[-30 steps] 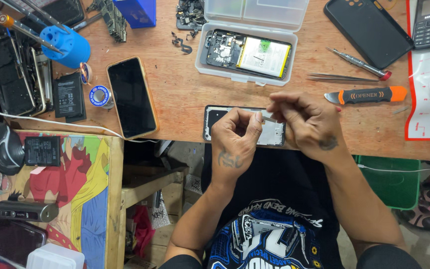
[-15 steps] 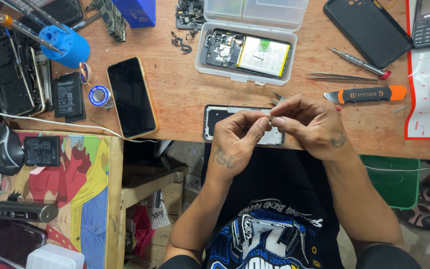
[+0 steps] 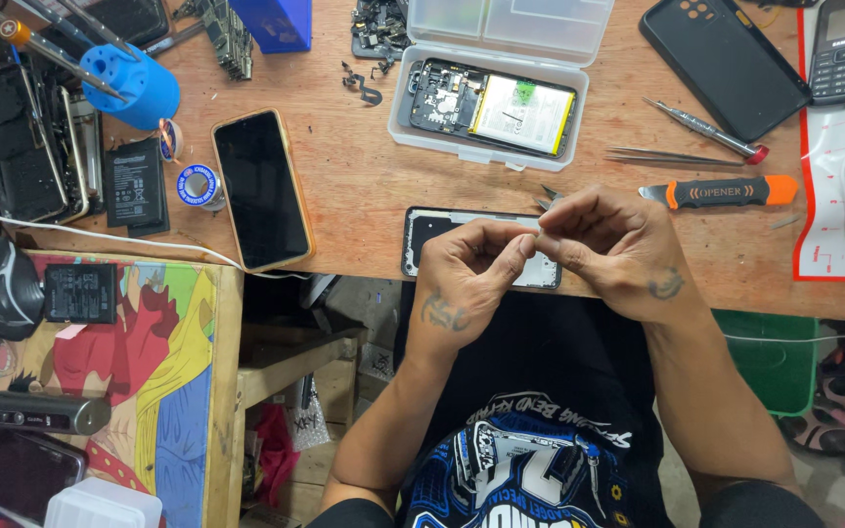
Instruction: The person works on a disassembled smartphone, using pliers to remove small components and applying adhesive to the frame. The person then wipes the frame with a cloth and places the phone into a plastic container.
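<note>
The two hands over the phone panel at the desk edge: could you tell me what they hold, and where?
The left hand and right hand pinch something tiny between their fingertips; what it is cannot be told.

A clear plastic box [image 3: 489,108] holding an opened phone [image 3: 491,103] sits on the wooden bench [image 3: 364,186], right of a black smartphone [image 3: 261,189]; both hands [image 3: 550,256] hover nearer.

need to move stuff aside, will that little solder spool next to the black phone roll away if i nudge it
Probably not as it stands: the solder spool seems to rest on a flat end, hole up, on the wooden bench. Tipped onto its side, its round flanges would likely let it roll. It looks small and light, so a nudge may slide it against the black phone.
</note>
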### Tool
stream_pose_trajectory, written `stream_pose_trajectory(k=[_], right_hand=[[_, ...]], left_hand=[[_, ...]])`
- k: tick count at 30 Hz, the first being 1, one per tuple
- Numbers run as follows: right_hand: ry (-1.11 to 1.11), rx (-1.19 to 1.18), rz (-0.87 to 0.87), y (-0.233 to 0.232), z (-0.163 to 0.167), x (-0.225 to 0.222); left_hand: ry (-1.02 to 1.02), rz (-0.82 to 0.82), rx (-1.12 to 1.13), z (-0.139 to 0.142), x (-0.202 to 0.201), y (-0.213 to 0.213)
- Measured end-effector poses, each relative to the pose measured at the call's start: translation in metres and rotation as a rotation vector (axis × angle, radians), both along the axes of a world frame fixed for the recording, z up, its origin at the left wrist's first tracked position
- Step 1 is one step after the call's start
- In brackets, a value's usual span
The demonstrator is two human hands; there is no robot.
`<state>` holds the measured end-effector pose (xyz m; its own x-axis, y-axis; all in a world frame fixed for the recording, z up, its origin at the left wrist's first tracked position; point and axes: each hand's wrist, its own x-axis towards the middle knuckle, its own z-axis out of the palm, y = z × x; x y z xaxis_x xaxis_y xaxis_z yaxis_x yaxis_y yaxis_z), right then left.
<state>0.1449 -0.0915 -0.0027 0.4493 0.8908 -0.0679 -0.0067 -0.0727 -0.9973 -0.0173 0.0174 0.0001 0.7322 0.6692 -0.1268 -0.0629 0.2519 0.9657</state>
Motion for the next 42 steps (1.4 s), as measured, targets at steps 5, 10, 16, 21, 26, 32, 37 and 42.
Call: stream_pose_trajectory(k=[5, 10, 16, 21, 26, 32, 37, 42], right_hand=[[0.042, 0.004, 0.038, -0.001, 0.002, 0.003], [0.015, -0.029, 0.060, -0.001, 0.006, 0.005], [0.039, -0.094, 0.017, -0.002, 0.010, 0.005], [0.118, -0.052, 0.051, -0.004, 0.006, 0.010], [0.143, -0.044, 0.082, -0.008, -0.002, 0.015], [0.187, -0.006, 0.119, -0.009, -0.010, 0.018], [0.211, 0.048, 0.134, -0.007, -0.015, 0.017], [0.297, 0.067, 0.135, -0.006, -0.017, 0.017]], left_hand=[[0.038, -0.009, 0.008, -0.002, 0.000, -0.001], [-0.012, -0.064, -0.025, -0.006, 0.000, 0.001], [-0.029, -0.142, -0.060, -0.005, -0.005, 0.009], [-0.046, -0.147, -0.109, -0.006, -0.008, 0.008], [-0.098, -0.160, -0.105, -0.008, -0.008, 0.006], [-0.085, -0.161, -0.063, -0.006, -0.007, 0.003], [-0.074, -0.154, -0.047, -0.004, -0.006, 0.004], [-0.065, -0.151, -0.058, -0.003, -0.008, 0.004]])
